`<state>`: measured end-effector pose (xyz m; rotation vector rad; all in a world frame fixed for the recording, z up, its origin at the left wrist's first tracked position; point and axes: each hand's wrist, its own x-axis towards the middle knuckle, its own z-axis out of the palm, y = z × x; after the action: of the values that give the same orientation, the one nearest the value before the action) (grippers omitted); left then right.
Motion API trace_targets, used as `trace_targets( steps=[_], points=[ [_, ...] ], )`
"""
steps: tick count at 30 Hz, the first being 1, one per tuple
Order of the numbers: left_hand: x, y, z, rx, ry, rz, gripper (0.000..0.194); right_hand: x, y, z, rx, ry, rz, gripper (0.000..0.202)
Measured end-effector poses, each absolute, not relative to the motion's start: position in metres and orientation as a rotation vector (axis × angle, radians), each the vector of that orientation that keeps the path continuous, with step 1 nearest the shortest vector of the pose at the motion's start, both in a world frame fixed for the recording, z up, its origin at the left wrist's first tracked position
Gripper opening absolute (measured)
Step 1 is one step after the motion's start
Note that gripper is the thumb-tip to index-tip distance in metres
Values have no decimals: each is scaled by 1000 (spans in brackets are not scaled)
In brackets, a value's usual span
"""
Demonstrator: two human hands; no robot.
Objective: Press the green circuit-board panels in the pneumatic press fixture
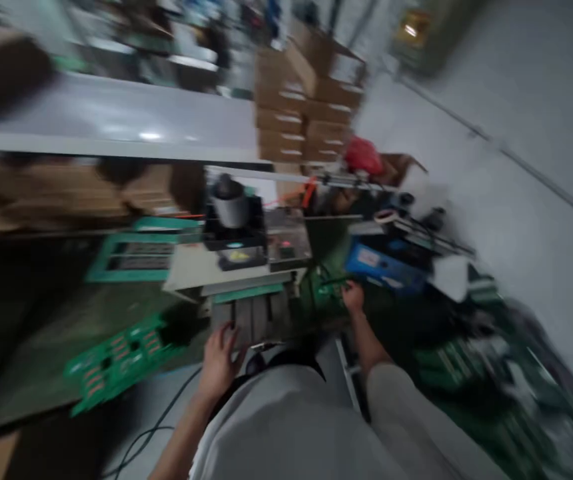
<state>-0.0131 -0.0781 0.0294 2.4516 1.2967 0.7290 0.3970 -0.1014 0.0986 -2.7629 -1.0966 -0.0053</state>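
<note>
Head view, motion-blurred toward the edges. Left hand (219,363): fingers loosely spread, thumb apart, fairly wide; fingertips at the near edge of a grey grooved plate (251,317), by a dark upright strip on it. Contact with the plate: cannot tell. Right hand (353,297): farther out and to the right, fingers curled, at the right end of a small green piece (331,288) on the dark green bench surface (134,300). Whether it grips the piece or only touches it: cannot tell, blurred.

Green circuit board (116,363), with rows of reddish marks, lies slantwise at the near left of the bench, well apart from the left hand. Beyond it, a teal-framed panel (136,257) lies flat.

Centre, just beyond the grooved plate: a pale machine base (194,267) bearing a dark unit with a grey cylinder (231,210); to the right of that, a box-like module (287,243) with a small red light. A teal strip (249,293) runs along the near side of the base.

Right of the module: blue box (386,267), just beyond the right hand. Roll of tape (385,217) near its far side. Stacked cartons (306,113) at the far side, a red bag (363,157) to their near right. More green boards (454,367), blurred, at near right.
</note>
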Motion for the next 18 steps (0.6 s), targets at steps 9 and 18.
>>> trace_targets(
  steps=[9,18],
  points=[
    [7,-81,29,2347,1286,758,44,448,-114,45,-3065,-967,370,40],
    [17,-86,32,2286,1261,775,44,455,-109,0,-3101,-989,423,44]
  ],
)
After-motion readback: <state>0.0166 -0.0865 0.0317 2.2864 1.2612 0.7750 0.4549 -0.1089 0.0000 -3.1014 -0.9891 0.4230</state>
